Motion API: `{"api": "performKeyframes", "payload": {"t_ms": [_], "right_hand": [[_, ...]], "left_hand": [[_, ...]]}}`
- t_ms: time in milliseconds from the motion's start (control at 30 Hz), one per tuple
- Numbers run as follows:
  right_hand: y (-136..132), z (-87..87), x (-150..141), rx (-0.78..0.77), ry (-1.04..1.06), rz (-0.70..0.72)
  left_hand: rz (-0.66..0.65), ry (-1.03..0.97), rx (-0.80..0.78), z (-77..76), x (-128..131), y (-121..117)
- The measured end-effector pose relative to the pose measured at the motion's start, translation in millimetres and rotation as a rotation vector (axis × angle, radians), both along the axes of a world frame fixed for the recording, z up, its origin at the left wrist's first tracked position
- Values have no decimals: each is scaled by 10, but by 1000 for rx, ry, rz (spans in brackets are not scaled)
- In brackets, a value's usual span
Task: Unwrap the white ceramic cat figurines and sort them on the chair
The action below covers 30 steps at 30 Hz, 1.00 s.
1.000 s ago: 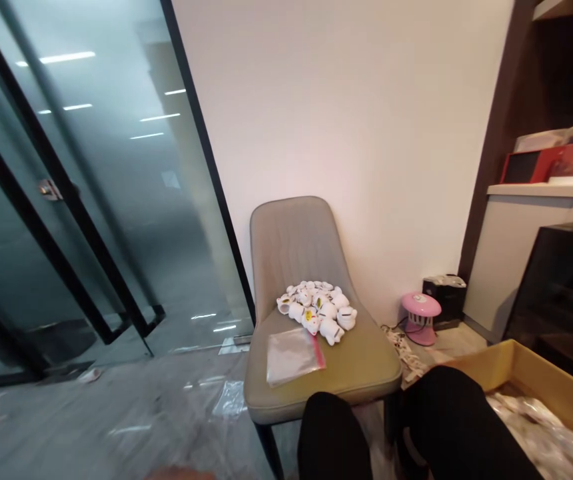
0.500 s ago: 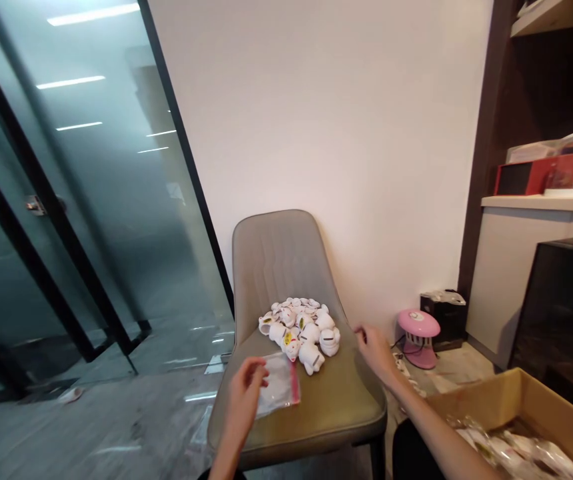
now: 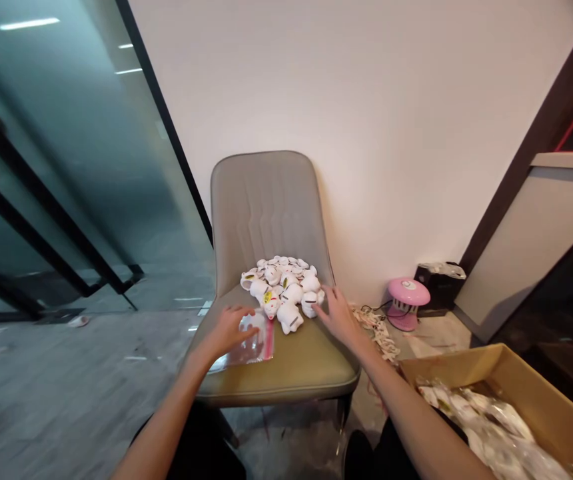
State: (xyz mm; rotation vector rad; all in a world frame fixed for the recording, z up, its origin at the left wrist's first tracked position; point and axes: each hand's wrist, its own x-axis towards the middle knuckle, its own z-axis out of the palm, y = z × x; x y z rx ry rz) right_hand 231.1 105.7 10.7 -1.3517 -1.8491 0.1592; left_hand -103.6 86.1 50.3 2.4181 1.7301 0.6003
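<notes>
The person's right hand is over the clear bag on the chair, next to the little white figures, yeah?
Not quite: the head view shows the left hand over the clear bag on the chair, next to the little white figures. The right hand is at the pile's right side.

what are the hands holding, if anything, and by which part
Nothing looks gripped: the left hand is over the bag, fingers parted, and the right hand is beside a figurine; whether either touches cannot be told.

A pale wall stands between glass doors and a cabinet — grey floor below.
</notes>
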Motion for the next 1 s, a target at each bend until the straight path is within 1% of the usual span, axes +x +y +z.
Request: {"api": "performKeyframes", "payload": {"t_ms": [67,133,200,333,400,433,533,633,667,733,800,833,900,1000], "right_hand": [[71,12,-50,-1,36,25],[129,15,-75,-5,59,48],[169,6,-81,-16,57,84],[191,-25,-103,-91,0,113],[183,-21,-137,-156,-26,131],[180,-11,-159,-184,-31,141],[207,45,-206,-232,-17,146],[340,100,-167,-292,66,137],[411,107,-128,-320,141,116],[575,92,-26,-358,378,19],[735,37,74,-372,645,-84],[802,-1,110,-389,755,-99],[891,-84,135,-458,905,-89],[931,-181,46,-556,1052,-9]], "left_hand": [[-43,46,7,3,-70,77],[-44,47,41,17,-89,196],[-7,-9,123,44,-74,366],[127,-143,328,76,27,741],[160,-157,389,55,120,842],[160,-158,408,40,175,854],[122,-176,456,22,351,748],[70,-221,472,80,485,514],[62,-247,468,110,514,431],[46,-319,446,171,550,284],[26,-395,417,224,565,179],[17,-427,402,245,568,146],[6,-468,372,278,576,108],[-28,-467,313,289,626,70]]}}
